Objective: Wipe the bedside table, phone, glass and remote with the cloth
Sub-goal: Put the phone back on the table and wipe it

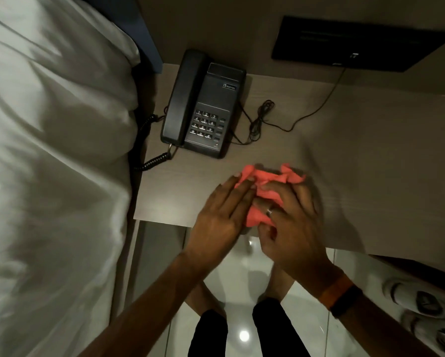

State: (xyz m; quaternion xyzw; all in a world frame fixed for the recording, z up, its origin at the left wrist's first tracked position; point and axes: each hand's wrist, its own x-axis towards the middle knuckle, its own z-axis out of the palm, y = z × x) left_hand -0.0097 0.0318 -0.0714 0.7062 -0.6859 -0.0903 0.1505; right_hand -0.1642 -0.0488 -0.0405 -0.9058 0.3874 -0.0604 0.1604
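Observation:
A crumpled pink cloth [266,181] lies on the light wooden bedside table [358,176], near its front edge. My left hand [220,215] rests flat on the cloth's left side, fingers together. My right hand [291,222], with a ring on one finger, presses on the cloth's right side and bunches it. A black corded phone [203,104] stands at the table's back left, handset in its cradle, a hand's length beyond the cloth. No glass or remote shows in the head view.
A bed with white sheets [54,163] borders the table on the left. The phone's thin cable [262,119] lies coiled right of it. A black panel [355,42] hangs on the wall behind. White slippers [422,310] sit on the glossy tiled floor at the lower right.

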